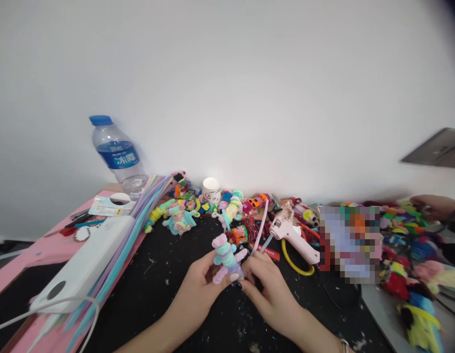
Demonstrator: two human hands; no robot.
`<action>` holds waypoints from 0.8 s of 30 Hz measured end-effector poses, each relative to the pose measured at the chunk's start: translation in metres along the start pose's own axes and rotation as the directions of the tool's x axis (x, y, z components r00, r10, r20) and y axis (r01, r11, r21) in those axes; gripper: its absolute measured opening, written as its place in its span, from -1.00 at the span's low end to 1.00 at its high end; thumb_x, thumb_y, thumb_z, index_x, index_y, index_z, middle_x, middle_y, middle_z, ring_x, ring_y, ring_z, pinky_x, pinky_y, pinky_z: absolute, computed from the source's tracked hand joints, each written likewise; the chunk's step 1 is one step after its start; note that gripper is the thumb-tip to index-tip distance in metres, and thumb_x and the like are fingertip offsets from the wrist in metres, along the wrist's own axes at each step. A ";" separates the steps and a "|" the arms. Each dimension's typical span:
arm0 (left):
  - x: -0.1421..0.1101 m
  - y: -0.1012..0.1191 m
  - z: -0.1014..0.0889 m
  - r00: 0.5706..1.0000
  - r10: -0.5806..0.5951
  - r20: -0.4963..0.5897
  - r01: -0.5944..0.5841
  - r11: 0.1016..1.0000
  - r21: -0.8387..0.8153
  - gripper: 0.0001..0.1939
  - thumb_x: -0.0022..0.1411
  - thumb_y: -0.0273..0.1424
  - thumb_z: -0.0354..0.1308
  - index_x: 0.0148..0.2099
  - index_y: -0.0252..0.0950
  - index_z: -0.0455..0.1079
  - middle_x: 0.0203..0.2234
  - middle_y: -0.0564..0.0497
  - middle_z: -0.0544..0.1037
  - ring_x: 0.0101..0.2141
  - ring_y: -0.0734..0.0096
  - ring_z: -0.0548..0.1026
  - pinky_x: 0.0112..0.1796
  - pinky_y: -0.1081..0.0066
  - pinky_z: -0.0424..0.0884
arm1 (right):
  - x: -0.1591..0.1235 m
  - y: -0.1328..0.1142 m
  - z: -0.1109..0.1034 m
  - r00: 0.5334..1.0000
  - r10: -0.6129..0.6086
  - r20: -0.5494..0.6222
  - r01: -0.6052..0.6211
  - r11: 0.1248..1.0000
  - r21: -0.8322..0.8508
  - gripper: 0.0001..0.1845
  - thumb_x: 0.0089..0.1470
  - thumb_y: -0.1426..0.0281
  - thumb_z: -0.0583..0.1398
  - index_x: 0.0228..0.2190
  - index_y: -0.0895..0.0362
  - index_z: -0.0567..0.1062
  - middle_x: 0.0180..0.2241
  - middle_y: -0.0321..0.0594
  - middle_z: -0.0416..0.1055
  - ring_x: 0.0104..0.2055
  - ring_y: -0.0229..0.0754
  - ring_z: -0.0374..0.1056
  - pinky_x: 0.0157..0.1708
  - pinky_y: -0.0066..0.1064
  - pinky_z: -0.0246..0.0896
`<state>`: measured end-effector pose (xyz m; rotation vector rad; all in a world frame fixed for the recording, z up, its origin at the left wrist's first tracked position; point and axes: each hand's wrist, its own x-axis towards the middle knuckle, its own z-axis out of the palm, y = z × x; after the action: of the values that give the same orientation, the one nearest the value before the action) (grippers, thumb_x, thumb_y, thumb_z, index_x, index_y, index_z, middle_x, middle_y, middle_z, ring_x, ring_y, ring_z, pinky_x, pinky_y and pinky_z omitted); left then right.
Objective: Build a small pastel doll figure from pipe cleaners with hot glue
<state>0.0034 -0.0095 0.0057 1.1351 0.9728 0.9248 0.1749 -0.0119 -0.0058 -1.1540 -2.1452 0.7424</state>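
Above the black table mat, my left hand is closed around a small doll wound from fuzzy pastel pipe cleaners in pink, mint and lilac. The doll leans over with stubby limbs sticking out. At its lower right side, my right hand has its fingers pinched together. A pale lilac pipe cleaner rises out of that hand, its lower end hidden by the fingers. Just beyond lies a pink glue gun with a glue stick in its back end, pointing away from me.
Finished pipe-cleaner figures line the wall beside a paper cup. To the left are a water bottle, a white box and loose pipe cleaners. Another person's hand reaches in at the right, near more figures.
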 end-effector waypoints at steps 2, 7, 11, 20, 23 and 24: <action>-0.001 0.000 0.000 1.000 -0.003 0.005 0.003 1.000 0.006 -0.75 0.08 -0.40 0.19 -0.14 -0.28 0.42 -0.36 0.06 0.56 -0.31 0.36 0.44 -0.25 0.46 0.33 | 0.000 0.000 0.000 1.000 -0.017 0.005 0.017 1.000 0.010 -0.77 0.12 0.46 0.05 -0.53 0.10 0.11 -0.51 -0.34 0.13 -0.42 -0.22 0.08 -0.41 -0.41 -0.03; -0.003 -0.001 0.000 1.000 0.004 0.012 -0.004 1.000 0.006 -0.75 0.08 -0.43 0.17 -0.13 -0.29 0.40 -0.34 0.04 0.55 -0.30 0.34 0.43 -0.25 0.47 0.32 | 0.001 0.001 0.000 0.999 -0.044 0.007 0.044 0.999 0.030 -0.77 0.12 0.47 0.04 -0.53 0.09 0.09 -0.50 -0.34 0.13 -0.40 -0.21 0.08 -0.39 -0.40 -0.03; -0.004 -0.002 -0.001 0.999 0.019 0.026 -0.019 1.000 0.012 -0.74 0.10 -0.45 0.15 -0.11 -0.29 0.39 -0.32 0.04 0.55 -0.29 0.34 0.43 -0.23 0.46 0.32 | -0.001 0.001 0.000 0.999 -0.047 0.020 0.046 0.998 0.037 -0.77 0.13 0.47 0.03 -0.53 0.09 0.08 -0.50 -0.34 0.13 -0.40 -0.21 0.09 -0.38 -0.39 -0.02; -0.005 -0.002 0.000 0.999 0.041 0.032 -0.042 0.998 0.042 -0.68 0.12 -0.42 0.14 -0.03 -0.28 0.36 -0.27 0.02 0.54 -0.26 0.34 0.44 -0.19 0.44 0.32 | 0.000 -0.002 -0.002 0.996 -0.069 0.052 0.068 0.998 0.013 -0.80 0.14 0.48 0.00 -0.51 0.10 0.11 -0.46 -0.31 0.18 -0.37 -0.20 0.11 -0.36 -0.38 0.01; -0.003 -0.003 0.000 0.999 0.039 0.030 -0.039 0.999 0.002 -0.67 0.11 -0.42 0.15 -0.03 -0.29 0.37 -0.26 0.00 0.55 -0.24 0.31 0.45 -0.17 0.40 0.33 | 0.000 -0.002 -0.001 0.998 -0.060 0.038 0.060 0.998 -0.009 -0.79 0.13 0.48 0.01 -0.52 0.10 0.10 -0.48 -0.31 0.19 -0.39 -0.21 0.11 -0.39 -0.39 0.01; -0.003 -0.004 0.001 0.999 0.033 0.028 -0.033 0.999 -0.021 -0.67 0.10 -0.41 0.16 -0.04 -0.29 0.38 -0.26 -0.01 0.55 -0.24 0.30 0.45 -0.18 0.39 0.34 | 0.000 -0.002 0.000 0.998 -0.051 0.030 0.051 0.998 -0.020 -0.78 0.13 0.48 0.02 -0.53 0.10 0.10 -0.48 -0.32 0.19 -0.40 -0.21 0.11 -0.40 -0.39 0.01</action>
<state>0.0035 -0.0129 0.0023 1.1472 0.9219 0.9406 0.1738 -0.0127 -0.0041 -1.1011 -2.2031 0.7196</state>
